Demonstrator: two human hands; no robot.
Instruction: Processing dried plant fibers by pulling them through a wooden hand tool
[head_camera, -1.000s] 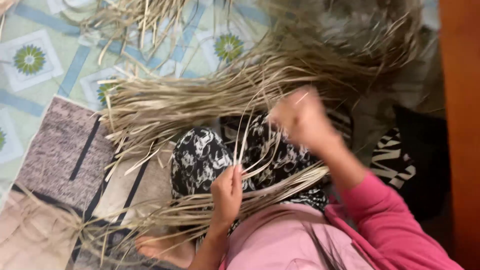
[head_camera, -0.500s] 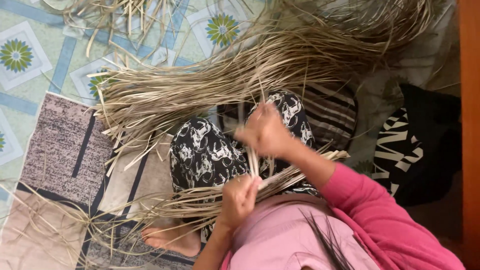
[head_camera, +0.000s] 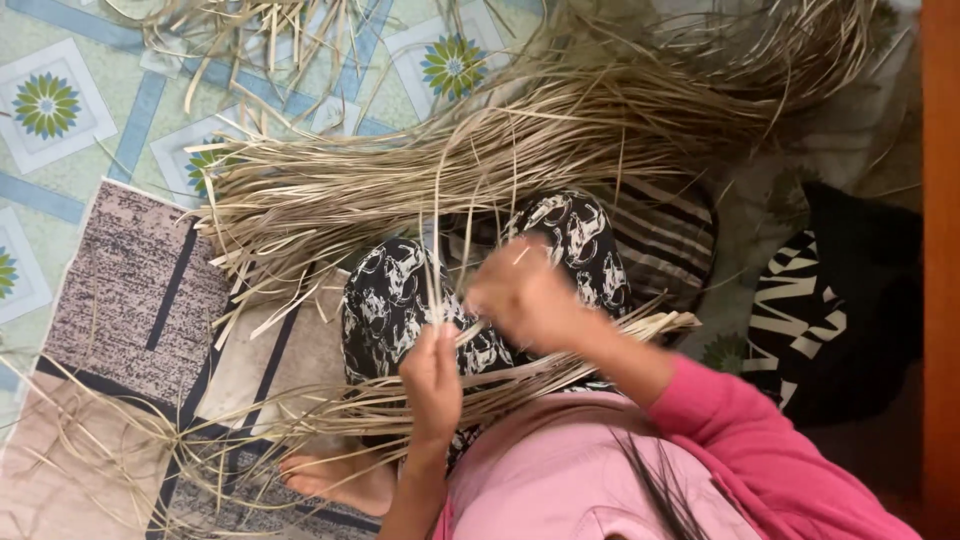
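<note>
Dry straw-coloured strips (head_camera: 400, 190) are lying in a big sheaf across the tiled floor (head_camera: 60, 110) & over the person's lap, w/ a thinner bundle (head_camera: 520, 375) crossing under the hands. Left hand (head_camera: 432, 385) is pinching a few upright strips (head_camera: 437, 270) between thumb & fingers, closed tight on them just above the patterned knee (head_camera: 385, 300). Right hand (head_camera: 525, 295) is blurring w/ motion right beside those strips; fingers look curled, but can't tell if they're gripping anything. Step in hand, prob.: sorting or pulling single strips out of the held bunch, left hand acting as anchor. Next move likely needs the left pinch staying firm while the right is catching one strip near its base & drawing it along its length, not sideways, so it isn't snagging on the others or creasing. Mat (head_camera: 130, 290) lying to the side, a bare foot (head_camera: 335, 480) resting on it.
</note>
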